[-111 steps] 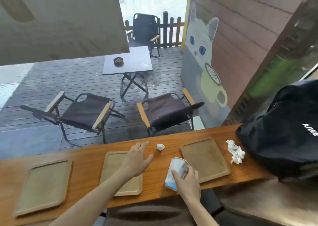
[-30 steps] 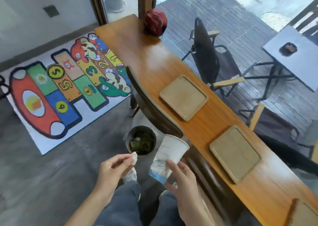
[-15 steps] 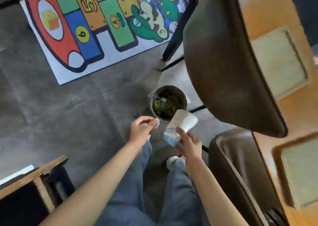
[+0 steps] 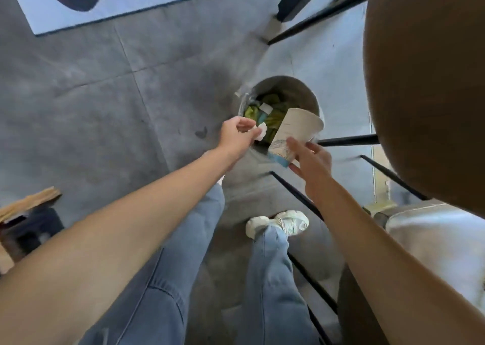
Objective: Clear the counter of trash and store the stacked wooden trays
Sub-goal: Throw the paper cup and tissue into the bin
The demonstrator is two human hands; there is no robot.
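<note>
A round grey trash bin [image 4: 305, 95] stands on the floor below me, with green and white rubbish inside. My left hand [image 4: 236, 136] pinches a small crumpled white tissue [image 4: 262, 132] over the bin's near left rim. My right hand [image 4: 311, 161] holds a white paper cup [image 4: 295, 132] with a blue base, tilted so its mouth points over the bin's opening. The counter and the wooden trays are out of view.
A brown padded chair back [image 4: 425, 82] fills the right side, with black metal legs [image 4: 346, 140] beside the bin. A colourful floor mat [image 4: 131, 1] lies at the top. My jeans and white shoe [image 4: 278, 222] are below; a wooden piece [image 4: 29, 203] sits at left.
I have leaned closer over the bin. Both hands have moved forward, so the tissue and the cup now hang over the bin's opening.
</note>
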